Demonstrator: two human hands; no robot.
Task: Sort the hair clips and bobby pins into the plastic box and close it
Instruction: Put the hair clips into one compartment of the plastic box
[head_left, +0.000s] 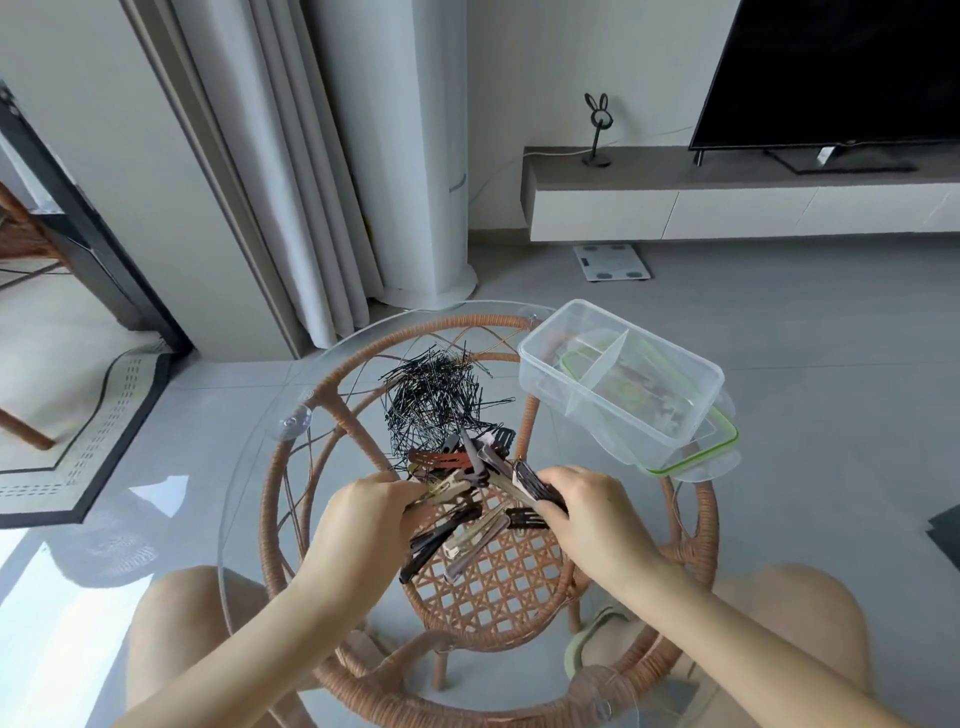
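Observation:
A heap of black bobby pins (434, 397) lies on the round glass table top (249, 467). Just in front of it is a pile of brown, black and beige hair clips (457, 525). My left hand (363, 525) is closed on several beige and brown clips at the pile's left side. My right hand (587, 509) grips a bunch of dark clips at the pile's right side. The clear plastic box (621, 371), with a divider inside, stands open at the table's far right. It rests on its green-rimmed lid (696, 457).
The glass top sits on a wicker frame (483, 582) seen through it. My knees are below the near edge. A white column (426, 156), a curtain, a floor scale (612, 262) and a TV bench (727, 197) stand beyond the table.

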